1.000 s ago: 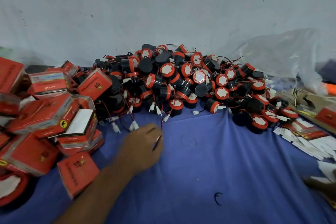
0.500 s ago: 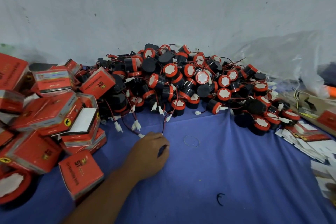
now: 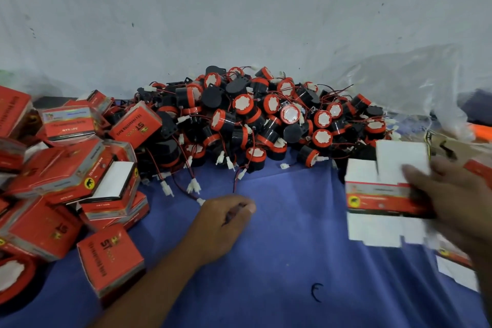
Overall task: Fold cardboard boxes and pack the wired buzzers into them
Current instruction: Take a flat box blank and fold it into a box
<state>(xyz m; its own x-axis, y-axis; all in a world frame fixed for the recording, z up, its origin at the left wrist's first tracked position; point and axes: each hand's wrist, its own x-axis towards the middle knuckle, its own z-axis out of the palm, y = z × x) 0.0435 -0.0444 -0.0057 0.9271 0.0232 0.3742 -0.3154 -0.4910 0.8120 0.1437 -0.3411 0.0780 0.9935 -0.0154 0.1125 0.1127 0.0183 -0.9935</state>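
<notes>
Flat box (image 3: 383, 196): an unfolded carton with a red printed band and white flaps above and below it. It is held off the surface at 3 o'clock and is blurred.
Right hand (image 3: 460, 202): comes in from the 3 o'clock edge. Its fingers (image 3: 418, 176) lie over the top flap and the band, gripping the flat box.
Buzzers (image 3: 266, 120): a heap of black-and-orange round units at 12 o'clock against the wall (image 3: 239, 8), with red and black leads and white plugs spilling toward the centre.
Wire (image 3: 235, 185): a thin red lead running from the heap down to the left hand.
Left hand (image 3: 226, 218): rests near the centre with the forearm reaching in from 7 o'clock. Its fingers (image 3: 243, 208) are curled narrow and pinch the end of the wire.
Folded boxes (image 3: 66, 168): red cartons piled from 8 to 10 o'clock, with one by the forearm at 7 o'clock.
Surface (image 3: 279, 261): covered in blue cloth.
Spare cartons (image 3: 452, 266): flat, at 4 o'clock, partly behind the right hand.
Plastic bag (image 3: 399, 82): clear and crumpled, at 2 o'clock.
</notes>
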